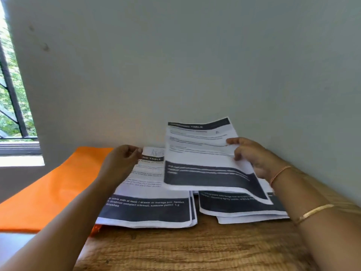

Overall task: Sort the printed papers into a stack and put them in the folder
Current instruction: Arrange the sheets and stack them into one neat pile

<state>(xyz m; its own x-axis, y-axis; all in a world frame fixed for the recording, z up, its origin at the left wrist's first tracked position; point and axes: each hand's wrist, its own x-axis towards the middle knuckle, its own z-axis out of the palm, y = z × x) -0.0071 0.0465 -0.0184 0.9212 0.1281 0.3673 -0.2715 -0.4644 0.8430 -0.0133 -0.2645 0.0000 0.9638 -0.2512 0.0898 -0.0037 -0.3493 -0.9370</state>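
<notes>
The person's right hand (pixel 254 157) holds one printed sheet (pixel 201 159) lifted off the desk (pixel 195 249), thumb on top of its right edge and fingers curled beneath, the page tilted and sagging toward the near corner. Under it lies the right pile (pixel 240 208) of papers, its sheets slightly fanned. Just beside that sits the left pile (pixel 148 208), neater, its left edge overlapping the orange folder (pixel 50 188), which lies flat and closed along the desk's left side below the window (pixel 11 106). The left hand (pixel 121 161) is curled at the left pile's far corner, pinching its top edge. A gold bracelet (pixel 312 211) circles the right forearm.
</notes>
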